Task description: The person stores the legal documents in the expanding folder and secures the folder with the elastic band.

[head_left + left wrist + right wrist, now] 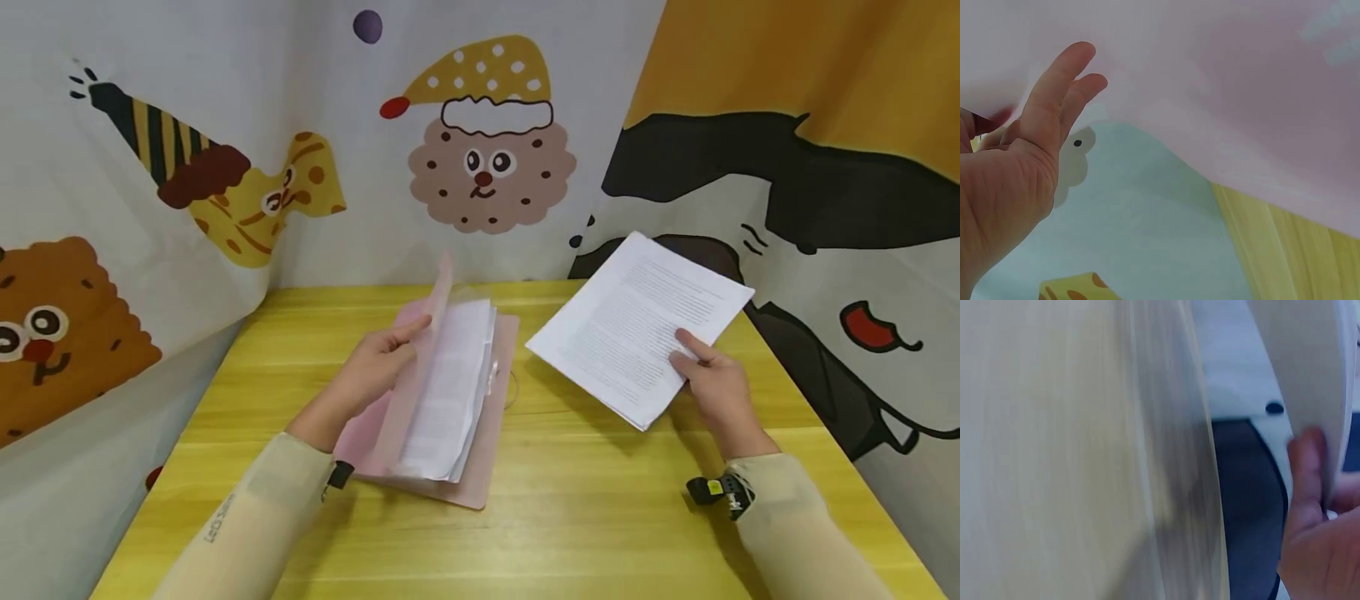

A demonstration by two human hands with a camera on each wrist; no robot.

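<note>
The person's left hand [371,367] pinches the raised front cover of a pale pink, translucent plastic folder [482,471] between thumb and fingers, the fingers reaching out along the sheet in the left wrist view. The folder lies on a yellow, wood-grained counter [585,525], just to the right of that hand, and its cover stands tilted up from the pages. Inside, a thick set of white sheets [450,392] shows, their edges slightly uneven.

The right hand [720,396] grips a white stack of printed paper [626,333] near its lower right edge, thumb on top. The stack reaches away from that hand, forward and to the left, tilted and apart from the folder; its printed lines are too small to read. Both wrists emerge from cream sleeves [258,496]. Beyond the hands hangs a white cloth [300,58] printed with cartoon characters.
</note>
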